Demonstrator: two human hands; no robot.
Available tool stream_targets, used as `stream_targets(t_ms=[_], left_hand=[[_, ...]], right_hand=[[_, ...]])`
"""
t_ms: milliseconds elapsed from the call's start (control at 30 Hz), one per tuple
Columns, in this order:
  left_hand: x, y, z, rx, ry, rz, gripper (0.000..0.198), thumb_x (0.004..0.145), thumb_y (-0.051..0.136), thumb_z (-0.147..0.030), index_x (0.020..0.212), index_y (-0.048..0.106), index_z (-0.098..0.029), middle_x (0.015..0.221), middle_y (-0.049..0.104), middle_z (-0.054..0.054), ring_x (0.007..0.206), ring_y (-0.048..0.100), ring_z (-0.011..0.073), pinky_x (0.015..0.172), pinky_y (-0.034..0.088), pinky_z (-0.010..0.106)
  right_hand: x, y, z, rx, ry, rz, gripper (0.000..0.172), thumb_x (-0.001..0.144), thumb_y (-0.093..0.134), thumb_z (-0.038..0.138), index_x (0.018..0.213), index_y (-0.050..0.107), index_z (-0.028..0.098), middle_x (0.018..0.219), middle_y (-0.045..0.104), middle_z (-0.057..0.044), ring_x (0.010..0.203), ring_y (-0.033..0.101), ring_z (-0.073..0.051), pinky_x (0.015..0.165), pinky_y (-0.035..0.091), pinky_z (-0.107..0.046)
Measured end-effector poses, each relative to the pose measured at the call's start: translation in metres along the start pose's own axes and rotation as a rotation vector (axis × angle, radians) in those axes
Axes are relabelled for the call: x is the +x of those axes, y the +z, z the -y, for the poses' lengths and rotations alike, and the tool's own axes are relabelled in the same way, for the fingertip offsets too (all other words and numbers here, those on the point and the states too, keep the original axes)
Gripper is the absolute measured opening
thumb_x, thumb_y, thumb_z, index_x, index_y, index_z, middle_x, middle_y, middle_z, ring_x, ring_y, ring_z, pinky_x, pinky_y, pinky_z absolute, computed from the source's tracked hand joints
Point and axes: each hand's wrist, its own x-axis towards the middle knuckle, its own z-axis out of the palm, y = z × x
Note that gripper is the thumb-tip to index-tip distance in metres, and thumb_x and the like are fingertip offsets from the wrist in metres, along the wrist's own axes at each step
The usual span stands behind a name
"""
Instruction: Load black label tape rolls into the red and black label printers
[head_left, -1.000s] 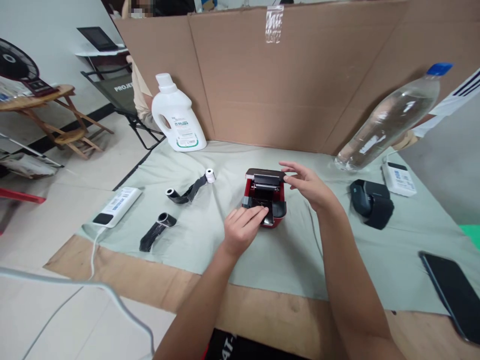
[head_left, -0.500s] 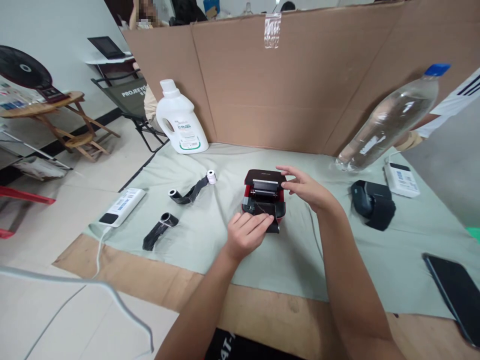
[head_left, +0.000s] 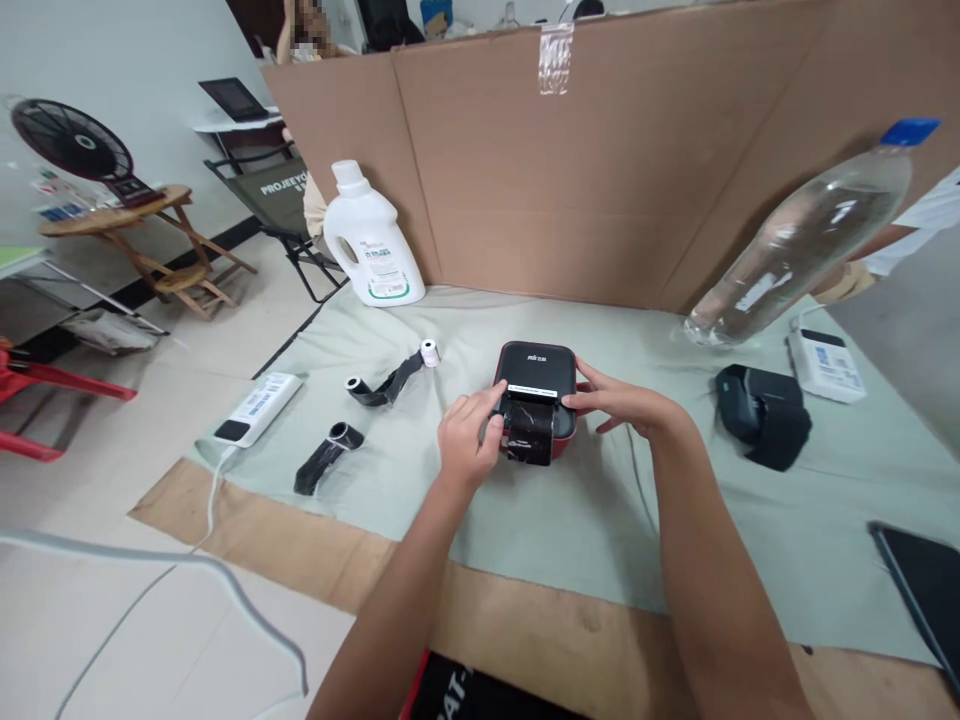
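Observation:
A small red-and-black receipt printer (head_left: 538,362) sits on the cloth in front of me with its lid down. A strip of black paper (head_left: 529,432) hangs out of its front slot. My left hand (head_left: 471,432) holds the printer's left side, with fingertips on the lid edge and the thumb near the front corner. From the right, my right hand (head_left: 626,402) grips the other side, thumb and fingers along the edge. To the left lie a partly unrolled black paper roll (head_left: 341,436) and a black strip (head_left: 394,380) with rolled ends.
A white jug (head_left: 373,245) and a tilted clear bottle (head_left: 802,245) stand before a cardboard wall (head_left: 555,180). A second black printer (head_left: 761,412), a white power bank (head_left: 826,362) and a phone (head_left: 919,585) lie at right. Another white power bank (head_left: 259,408) with a cable lies left.
The printer's lid was raised and is now down, with the black strip coming out in front. My left hand has shifted from the front to the left side.

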Motion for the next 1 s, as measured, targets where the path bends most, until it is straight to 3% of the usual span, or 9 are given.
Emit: stream_targets(t_ms=[100,167,400,600,767,900,1000], left_hand=[[0.004,0.005,-0.001,0.048,-0.028,-0.002,0.042,0.102,0.037,-0.035,0.129,0.067,-0.020,0.109,0.074,0.009,0.095,0.068,0.0199,0.084,0.048,0.033],[0.003,0.008,-0.003,0.065,-0.027,-0.019,0.042,0.102,0.038,-0.034,0.128,0.068,-0.020,0.104,0.074,0.009,0.093,0.068,0.0199,0.083,0.047,0.033],[-0.007,0.012,-0.003,0.020,0.018,-0.062,0.047,0.104,0.036,-0.032,0.146,0.051,-0.019,0.135,0.066,0.013,0.118,0.061,0.0234,0.100,0.045,0.038],[0.001,0.010,-0.003,0.079,-0.049,-0.003,0.045,0.102,0.035,-0.029,0.138,0.061,-0.021,0.114,0.074,0.009,0.101,0.066,0.0212,0.090,0.044,0.036],[0.003,0.006,-0.002,0.055,-0.062,-0.076,0.040,0.102,0.040,-0.026,0.132,0.065,-0.022,0.113,0.076,0.008,0.094,0.066,0.0204,0.086,0.046,0.037],[0.017,-0.023,0.033,0.169,-0.155,-0.250,0.034,0.099,0.048,-0.030,0.123,0.070,-0.020,0.122,0.073,0.010,0.107,0.065,0.0229,0.096,0.049,0.039],[0.043,-0.052,0.077,0.436,-0.341,-0.164,0.037,0.092,0.059,-0.035,0.124,0.069,-0.021,0.130,0.070,0.010,0.122,0.059,0.0290,0.106,0.044,0.043]], right_hand=[[-0.002,0.003,0.008,0.056,0.161,0.028,0.098,0.081,0.071,0.050,0.159,0.012,0.050,0.143,0.059,-0.007,0.123,0.061,-0.035,0.096,0.052,-0.062],[-0.004,0.005,0.011,0.069,0.179,0.015,0.100,0.081,0.072,0.049,0.159,0.010,0.051,0.145,0.057,-0.006,0.123,0.060,-0.035,0.096,0.052,-0.063],[0.003,0.007,-0.006,0.147,0.141,-0.040,0.095,0.082,0.070,0.058,0.159,0.014,0.052,0.140,0.061,-0.005,0.113,0.066,-0.032,0.090,0.057,-0.054],[0.008,0.009,-0.006,0.216,0.156,-0.040,0.094,0.078,0.077,0.045,0.156,0.026,0.050,0.128,0.068,-0.004,0.107,0.068,-0.030,0.087,0.057,-0.049],[0.013,0.009,-0.020,0.227,0.104,-0.054,0.089,0.078,0.077,0.051,0.155,0.030,0.049,0.127,0.067,-0.004,0.100,0.068,-0.026,0.083,0.057,-0.043],[0.026,0.008,-0.053,0.478,-0.143,0.016,0.074,0.085,0.068,0.056,0.152,0.040,0.039,0.120,0.068,-0.004,0.096,0.067,-0.022,0.085,0.056,-0.037],[0.032,0.003,-0.075,0.700,-0.246,0.022,0.061,0.093,0.053,0.059,0.148,0.044,0.034,0.130,0.065,-0.007,0.106,0.066,-0.023,0.090,0.056,-0.039]])
